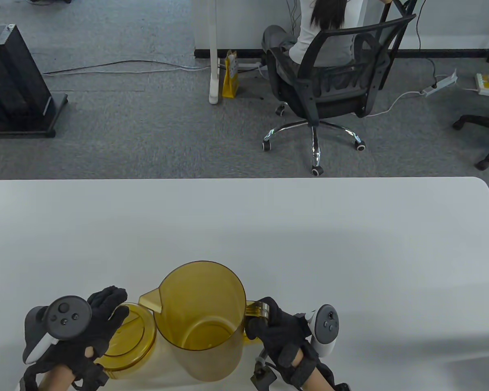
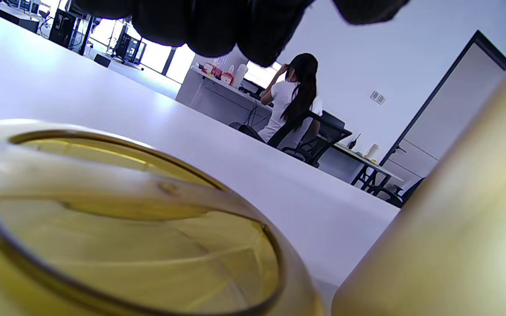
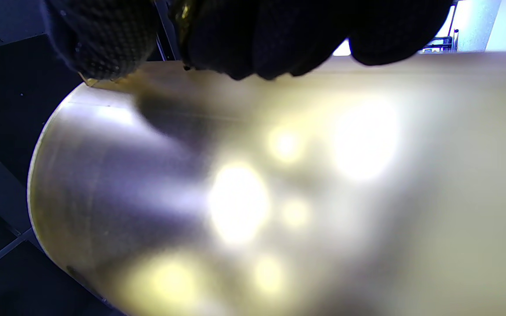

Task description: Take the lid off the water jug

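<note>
White table point(image 1: 350, 244) carries an open amber see-through plastic water jug point(image 1: 203, 321), upright near the front edge. Round amber plastic lid point(image 1: 126, 346) is already off, lying just left of the jug. Right hand point(image 1: 279, 334) grasps the handle. Left hand point(image 1: 91, 326) lies relaxed over the lid; lift away w/o dragging it.

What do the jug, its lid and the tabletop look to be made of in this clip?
Jug: likely amber-tinted translucent plastic, glossy; its far wall and base show through the open mouth. Lid: seemingly the same tinted plastic, smooth; the table shows through it in the left wrist view. Table: white, matte to faintly sheened, probably laminate or plastic; the core cannot be told.
</note>
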### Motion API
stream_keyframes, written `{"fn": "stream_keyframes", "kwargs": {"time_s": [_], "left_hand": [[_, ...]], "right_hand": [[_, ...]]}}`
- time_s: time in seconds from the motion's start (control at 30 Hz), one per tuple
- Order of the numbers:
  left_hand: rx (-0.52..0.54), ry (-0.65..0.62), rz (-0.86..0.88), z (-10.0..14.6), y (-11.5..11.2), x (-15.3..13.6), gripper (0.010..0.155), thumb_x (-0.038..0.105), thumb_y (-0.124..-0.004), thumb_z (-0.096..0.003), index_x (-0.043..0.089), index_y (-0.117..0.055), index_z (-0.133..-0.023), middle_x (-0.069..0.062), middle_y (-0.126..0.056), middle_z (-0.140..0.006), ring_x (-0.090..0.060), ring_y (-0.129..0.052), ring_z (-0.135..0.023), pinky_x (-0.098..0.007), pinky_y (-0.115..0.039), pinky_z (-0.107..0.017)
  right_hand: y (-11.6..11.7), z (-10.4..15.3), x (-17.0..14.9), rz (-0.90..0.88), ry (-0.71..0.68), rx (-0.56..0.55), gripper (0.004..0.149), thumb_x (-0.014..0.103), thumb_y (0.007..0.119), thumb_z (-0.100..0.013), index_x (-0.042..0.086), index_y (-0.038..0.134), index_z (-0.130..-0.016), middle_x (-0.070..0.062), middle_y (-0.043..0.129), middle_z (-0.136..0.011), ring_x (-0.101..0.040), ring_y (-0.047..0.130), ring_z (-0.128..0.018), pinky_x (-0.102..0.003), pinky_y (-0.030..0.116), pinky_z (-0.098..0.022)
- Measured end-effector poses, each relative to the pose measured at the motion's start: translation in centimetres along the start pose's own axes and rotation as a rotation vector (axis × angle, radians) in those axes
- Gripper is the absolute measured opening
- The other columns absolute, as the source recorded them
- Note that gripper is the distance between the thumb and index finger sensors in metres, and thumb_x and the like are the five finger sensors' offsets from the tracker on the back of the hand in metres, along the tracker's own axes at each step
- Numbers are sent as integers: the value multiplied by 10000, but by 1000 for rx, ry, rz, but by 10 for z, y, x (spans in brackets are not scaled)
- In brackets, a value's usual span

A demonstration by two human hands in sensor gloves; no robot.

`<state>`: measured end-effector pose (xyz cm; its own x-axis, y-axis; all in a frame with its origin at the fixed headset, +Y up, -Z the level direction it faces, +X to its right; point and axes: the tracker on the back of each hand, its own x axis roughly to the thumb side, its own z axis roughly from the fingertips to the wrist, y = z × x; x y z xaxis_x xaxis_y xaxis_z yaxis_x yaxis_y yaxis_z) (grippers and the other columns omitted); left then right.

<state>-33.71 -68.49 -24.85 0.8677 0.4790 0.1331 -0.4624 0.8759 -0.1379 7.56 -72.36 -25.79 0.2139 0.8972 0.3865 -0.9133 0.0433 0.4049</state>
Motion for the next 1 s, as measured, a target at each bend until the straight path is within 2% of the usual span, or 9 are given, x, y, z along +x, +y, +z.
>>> {"fn": "stream_keyframes", "kwargs": {"time_s": [0.3,0.53,0.73,0.83,1.0], "left_hand": [[-57,36,-74,-3,-9,-2,592,468,-650,-516,163,-730,-1018,-198,-635,-1107,-453,-542,-1012,-625,-452,-721],[-76,45,-219,-5,-18,3,578,467,-652,-511,186,-759,-1004,-160,-626,-1124,-434,-504,-1034,-625,-351,-744],[-119,51,-261,-6,-25,3,576,466,-653,-510,194,-750,-1009,-145,-606,-1135,-424,-467,-1048,-622,-282,-748],[-141,61,-267,-6,-25,2,577,464,-654,-509,198,-742,-1013,-142,-585,-1143,-418,-448,-1054,-607,-253,-752],[-124,62,-234,-4,-22,-1,578,461,-657,-507,190,-750,-1008,-149,-592,-1138,-415,-442,-1054,-585,-230,-750]], "right_hand": [[0,0,0,-3,4,6,493,564,773,-498,139,796,-746,-74,863,-493,-238,857,-355,-481,741,-368],[-1,0,1,-10,18,30,496,560,769,-503,139,786,-765,-84,857,-515,-249,853,-380,-493,732,-391],[-3,1,-2,-66,58,74,516,555,772,-507,139,773,-812,-111,833,-586,-288,832,-466,-531,692,-453],[-6,0,-1,-110,73,130,557,546,756,-517,98,757,-849,-156,811,-633,-344,803,-529,-580,648,-491],[-12,-3,7,-41,67,212,622,554,731,-528,63,708,-911,-197,785,-708,-394,780,-624,-612,617,-519]]}}
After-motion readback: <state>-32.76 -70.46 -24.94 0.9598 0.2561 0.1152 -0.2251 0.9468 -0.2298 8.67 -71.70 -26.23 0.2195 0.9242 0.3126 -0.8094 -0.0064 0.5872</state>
